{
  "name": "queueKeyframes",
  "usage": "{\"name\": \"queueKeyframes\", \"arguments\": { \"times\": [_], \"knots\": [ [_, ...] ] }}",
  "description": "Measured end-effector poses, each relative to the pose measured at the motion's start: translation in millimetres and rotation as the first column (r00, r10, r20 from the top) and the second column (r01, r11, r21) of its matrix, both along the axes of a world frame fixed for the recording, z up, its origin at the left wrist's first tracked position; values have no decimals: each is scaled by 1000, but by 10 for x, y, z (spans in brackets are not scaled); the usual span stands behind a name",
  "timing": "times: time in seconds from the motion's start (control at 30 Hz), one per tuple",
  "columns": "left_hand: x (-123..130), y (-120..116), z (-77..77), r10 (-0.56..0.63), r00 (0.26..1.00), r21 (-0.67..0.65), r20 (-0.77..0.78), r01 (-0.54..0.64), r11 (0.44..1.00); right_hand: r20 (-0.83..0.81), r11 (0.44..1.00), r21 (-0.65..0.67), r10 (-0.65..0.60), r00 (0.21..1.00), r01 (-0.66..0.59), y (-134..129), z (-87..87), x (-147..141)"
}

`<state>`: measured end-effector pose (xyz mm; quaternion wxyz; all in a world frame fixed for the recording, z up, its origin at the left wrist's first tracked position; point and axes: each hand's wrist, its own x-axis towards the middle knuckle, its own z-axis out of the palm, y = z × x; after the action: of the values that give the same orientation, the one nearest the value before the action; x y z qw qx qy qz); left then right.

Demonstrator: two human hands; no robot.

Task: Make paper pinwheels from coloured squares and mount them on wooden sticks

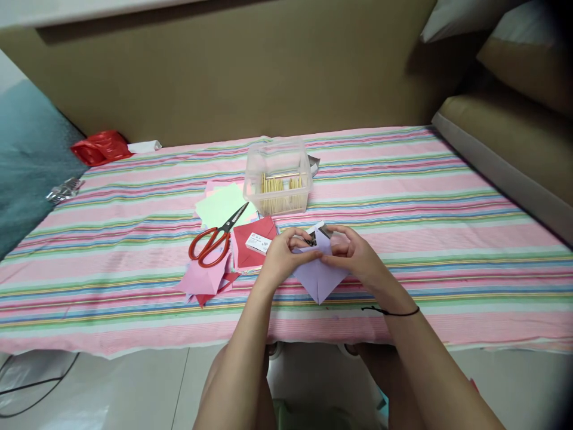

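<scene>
A folded purple paper [319, 279] hangs between my two hands near the front of the striped cloth. My left hand [289, 254] pinches its upper left side, and my right hand [353, 254] pinches its upper right side. The thumbs almost meet at the middle of the paper. Behind the fingers, a small dark and white item shows in part. Left of my left hand, a small white box [258, 242] lies on red folded paper [244, 260]. Scissors with orange-red handles [215, 239] rest beside it, partly over pink paper [203, 278].
Behind the hands stands a clear plastic box [278, 206] with thin wooden sticks. Pale green paper [224, 203] lies to its left. A red plastic bag [102, 148] and metal clips [65, 190] are at the far left. A sofa armrest [505, 143] borders the right.
</scene>
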<state>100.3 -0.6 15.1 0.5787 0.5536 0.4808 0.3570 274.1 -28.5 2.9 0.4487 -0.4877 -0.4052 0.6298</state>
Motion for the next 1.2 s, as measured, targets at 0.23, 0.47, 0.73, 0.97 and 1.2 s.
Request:
{"name": "queueKeyframes", "arguments": {
  "times": [0.23,0.47,0.73,0.97,1.2],
  "knots": [
    [-8,-11,6,-20,1000,-19,-20,20,1000,-15,1000,-26,4,1000,-5,-1,9,-11],
    [7,-1,72,160,943,-123,293,-128,984,-117,971,-53,-236,965,231,13,91,-9],
    [168,-62,-3,183,929,-116,321,-153,981,-156,950,-19,-309,938,310,-3,70,-57],
    [215,-75,-30,283,911,-28,299,-289,957,-102,954,41,-292,951,298,-3,48,-101],
    [172,-56,-63,276,937,18,216,-286,958,-29,951,92,-293,956,295,-7,41,-110]
  ]
}}
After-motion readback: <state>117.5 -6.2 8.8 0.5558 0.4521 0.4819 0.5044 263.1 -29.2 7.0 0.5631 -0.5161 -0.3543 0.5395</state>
